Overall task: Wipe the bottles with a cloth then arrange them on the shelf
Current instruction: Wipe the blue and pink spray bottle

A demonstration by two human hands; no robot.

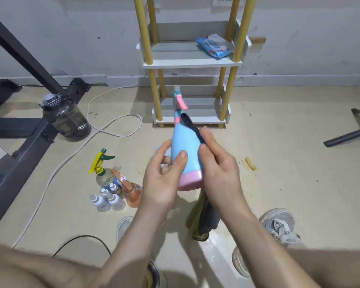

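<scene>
Both hands are busy on my feed, raised over the beige floor (279, 163). My left hand (164, 179) grips the blue spray bottle (184, 142), thumb across its front and fingers curled behind. The bottle is tilted, pink base toward me and pink trigger pointing away toward the shelf. My right hand (219, 169) is closed on the dark cloth (206, 219) and presses it against the bottle's right side. One end of the cloth reaches up to the neck; the rest hangs below the hand.

Left of the hands, a group of bottles stands on the floor: three small white bottles (107, 201), an orange spray bottle (132, 193) and a clear bottle with a yellow trigger (103, 169). Farther left sits a dark jug (68, 119) beside a white cable (114, 126). Against the wall stands the white shelf (192, 62) with yellow posts; a blue wipes pack (214, 45) lies on its middle tier.
</scene>
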